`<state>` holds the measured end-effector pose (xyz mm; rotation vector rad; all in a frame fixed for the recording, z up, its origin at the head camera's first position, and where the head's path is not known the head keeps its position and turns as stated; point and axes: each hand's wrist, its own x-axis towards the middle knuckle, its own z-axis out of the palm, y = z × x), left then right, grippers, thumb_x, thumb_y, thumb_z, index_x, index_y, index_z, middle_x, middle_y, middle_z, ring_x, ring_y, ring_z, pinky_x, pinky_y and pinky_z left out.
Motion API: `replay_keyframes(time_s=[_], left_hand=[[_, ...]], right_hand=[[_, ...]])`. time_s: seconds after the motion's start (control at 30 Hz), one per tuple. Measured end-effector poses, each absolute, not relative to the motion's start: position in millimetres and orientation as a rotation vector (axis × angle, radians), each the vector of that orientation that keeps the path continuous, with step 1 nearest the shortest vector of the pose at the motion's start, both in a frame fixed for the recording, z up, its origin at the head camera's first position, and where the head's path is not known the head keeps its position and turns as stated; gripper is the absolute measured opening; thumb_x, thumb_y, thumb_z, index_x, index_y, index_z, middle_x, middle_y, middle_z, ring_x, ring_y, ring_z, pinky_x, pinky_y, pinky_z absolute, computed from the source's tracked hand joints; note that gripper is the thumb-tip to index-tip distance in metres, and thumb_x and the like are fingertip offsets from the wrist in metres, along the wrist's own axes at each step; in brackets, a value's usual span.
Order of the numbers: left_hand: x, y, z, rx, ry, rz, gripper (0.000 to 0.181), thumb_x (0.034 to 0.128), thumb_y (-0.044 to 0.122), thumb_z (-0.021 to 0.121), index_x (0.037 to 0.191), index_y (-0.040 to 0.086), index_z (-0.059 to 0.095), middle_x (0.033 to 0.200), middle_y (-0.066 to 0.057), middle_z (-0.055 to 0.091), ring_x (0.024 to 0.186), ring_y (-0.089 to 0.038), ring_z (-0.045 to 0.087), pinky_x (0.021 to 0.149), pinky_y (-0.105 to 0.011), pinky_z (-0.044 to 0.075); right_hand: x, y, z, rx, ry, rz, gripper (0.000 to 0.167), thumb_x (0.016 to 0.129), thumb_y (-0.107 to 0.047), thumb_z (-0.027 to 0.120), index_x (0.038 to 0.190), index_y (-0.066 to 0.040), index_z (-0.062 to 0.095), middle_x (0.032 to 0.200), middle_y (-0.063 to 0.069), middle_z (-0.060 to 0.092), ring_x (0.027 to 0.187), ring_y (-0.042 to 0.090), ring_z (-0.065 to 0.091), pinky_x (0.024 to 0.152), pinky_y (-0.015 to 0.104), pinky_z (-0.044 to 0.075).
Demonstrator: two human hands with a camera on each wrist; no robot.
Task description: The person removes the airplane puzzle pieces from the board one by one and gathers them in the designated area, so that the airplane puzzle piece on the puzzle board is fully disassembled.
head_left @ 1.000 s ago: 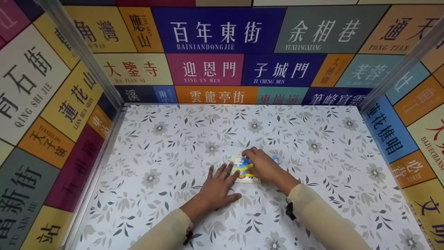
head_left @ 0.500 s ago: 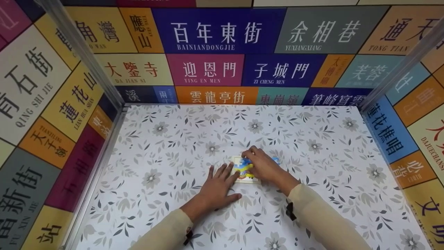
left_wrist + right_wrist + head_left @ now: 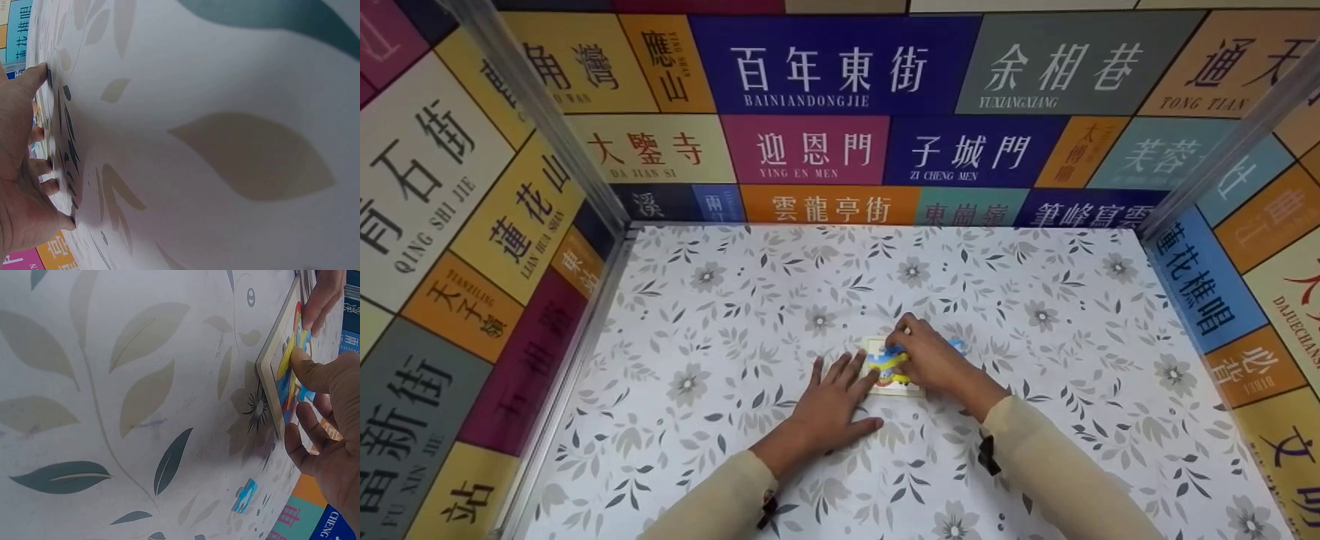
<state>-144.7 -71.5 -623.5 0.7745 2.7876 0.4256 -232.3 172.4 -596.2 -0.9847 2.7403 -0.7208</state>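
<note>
A small wooden jigsaw puzzle (image 3: 891,367) in a pale frame lies on the table, its pieces blue, yellow and red. My left hand (image 3: 825,416) lies flat with fingers spread, the fingertips at the puzzle's left edge; in the left wrist view the same hand (image 3: 22,163) rests on the tabletop. My right hand (image 3: 934,360) bends over the puzzle's right side. Seen from the right wrist, the thumb of that hand (image 3: 332,410) is on the pieces and the fingers curl at the frame's edge, pinching a blue puzzle piece (image 3: 306,394) that is mostly hidden.
A loose blue puzzle piece (image 3: 245,496) lies on the table beside the frame, just past my right hand. The flower-patterned tabletop (image 3: 720,300) is bounded by walls (image 3: 825,150) covered in coloured sign panels at the back and both sides.
My right fingertips have shifted slightly to the right over the puzzle, and the blue near its upper left looks different. My left hand has stayed in place.
</note>
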Motion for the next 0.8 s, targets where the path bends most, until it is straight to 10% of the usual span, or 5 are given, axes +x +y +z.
replay_keyframes(time_s=[0.8], left_hand=[[-146.0,-70.6,-623.7,0.77,2.782,0.41,0.086,0.1069,0.071,0.052,0.177,0.026,0.032,0.188,-0.008,0.015,0.174,-0.034,0.018,0.135,-0.072,0.017]], right_hand=[[-234.7,172.2,-594.7,-0.952,2.719,-0.718,0.026,0.1,0.001,0.075,0.125,-0.008,0.075,0.132,0.012,0.059,0.123,0.035,0.063,0.105,0.056,0.056]])
